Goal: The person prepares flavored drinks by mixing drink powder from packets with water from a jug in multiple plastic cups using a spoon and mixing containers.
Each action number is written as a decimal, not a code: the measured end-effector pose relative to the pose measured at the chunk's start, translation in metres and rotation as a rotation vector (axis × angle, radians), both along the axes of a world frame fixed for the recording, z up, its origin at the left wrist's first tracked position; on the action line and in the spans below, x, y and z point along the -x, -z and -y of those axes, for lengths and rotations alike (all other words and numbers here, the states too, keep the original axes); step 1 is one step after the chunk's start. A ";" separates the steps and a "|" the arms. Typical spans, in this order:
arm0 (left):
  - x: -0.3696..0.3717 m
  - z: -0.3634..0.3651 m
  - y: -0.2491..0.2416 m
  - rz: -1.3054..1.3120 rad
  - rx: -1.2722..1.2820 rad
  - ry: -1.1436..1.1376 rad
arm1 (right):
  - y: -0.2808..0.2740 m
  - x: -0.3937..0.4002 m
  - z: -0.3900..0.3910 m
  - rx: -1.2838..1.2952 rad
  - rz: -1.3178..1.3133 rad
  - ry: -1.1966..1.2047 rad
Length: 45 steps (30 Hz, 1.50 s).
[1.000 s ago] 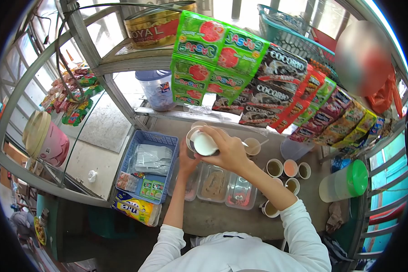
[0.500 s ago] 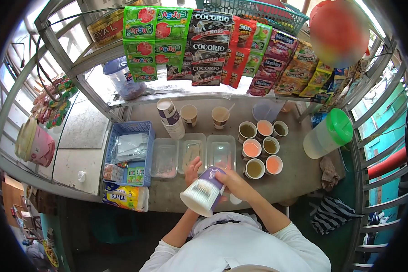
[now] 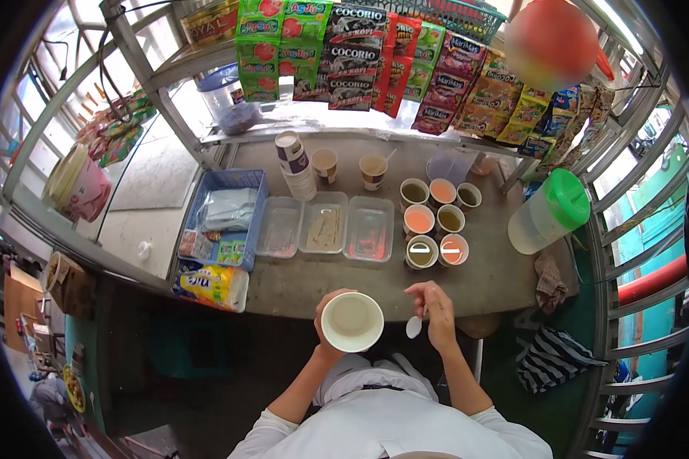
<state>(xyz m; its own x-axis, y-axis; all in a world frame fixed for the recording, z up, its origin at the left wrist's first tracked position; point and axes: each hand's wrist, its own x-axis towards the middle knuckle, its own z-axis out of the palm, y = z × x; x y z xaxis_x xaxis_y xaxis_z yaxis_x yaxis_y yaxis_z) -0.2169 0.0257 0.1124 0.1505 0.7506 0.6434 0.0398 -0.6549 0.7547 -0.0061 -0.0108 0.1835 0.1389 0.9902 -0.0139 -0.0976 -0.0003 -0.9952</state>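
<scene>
My left hand is wrapped around a white paper cup, its mouth turned up toward me and nothing visible inside. To the right of it, my right hand holds a white spoon with the bowl hanging down; its handle is mostly hidden by the fingers. Beyond the hands, three clear plastic tubs stand side by side; the middle one contains a brownish layer and the right one has pink residue. Several paper cups filled with orange-pink or dark greenish drink are grouped at the right.
A stack of paper cups and two single cups stand behind the tubs. At left sits a blue basket beside a yellow packet. A green-lidded jug stands right. Drink sachets hang overhead.
The cup has turned from lying sideways to mouth up in my left hand. My right hand has let go of it and moved right with the spoon. The camera view has shifted.
</scene>
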 end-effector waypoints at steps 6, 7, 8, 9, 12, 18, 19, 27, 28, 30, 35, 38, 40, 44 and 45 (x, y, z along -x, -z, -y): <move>-0.011 0.027 -0.015 0.197 -0.016 -0.029 | -0.009 0.004 0.027 -0.197 0.231 0.066; -0.011 0.031 -0.013 0.195 -0.045 -0.038 | -0.008 0.005 0.031 -0.196 0.232 0.065; -0.010 0.034 -0.011 0.193 -0.072 -0.048 | -0.008 0.005 0.036 -0.207 0.267 0.078; -0.010 0.038 -0.010 0.202 -0.083 -0.036 | -0.008 0.006 0.041 -0.216 0.302 0.088; -0.007 0.047 -0.011 0.240 -0.119 -0.024 | -0.006 0.008 0.052 -0.239 0.415 0.117; 0.012 0.065 -0.004 0.074 -0.034 -0.091 | 0.003 0.012 0.062 -0.224 0.452 0.114; 0.008 0.068 -0.011 0.120 -0.024 -0.116 | 0.001 0.012 0.062 -0.211 0.473 0.109; 0.009 0.061 0.033 0.579 0.533 -0.177 | 0.015 0.009 0.053 -0.182 0.522 0.174; 0.016 0.055 0.044 0.553 0.515 -0.223 | 0.018 0.010 0.049 -0.181 0.518 0.192; 0.030 0.040 0.046 0.493 0.539 -0.239 | 0.024 0.011 0.038 -0.184 0.522 0.220; 0.045 -0.006 0.037 0.392 0.611 -0.282 | 0.044 0.016 -0.011 -0.250 0.671 0.244; 0.048 -0.029 0.018 0.242 0.660 -0.218 | 0.057 0.022 -0.046 -0.270 0.807 0.227; 0.050 -0.045 0.024 0.057 0.659 -0.152 | 0.069 0.022 -0.067 -0.317 0.926 0.216; 0.043 -0.069 0.023 -0.262 0.690 0.048 | 0.080 0.026 -0.105 -0.319 1.103 0.192; 0.042 -0.073 0.024 -0.302 0.665 0.081 | 0.084 0.026 -0.111 -0.310 1.137 0.179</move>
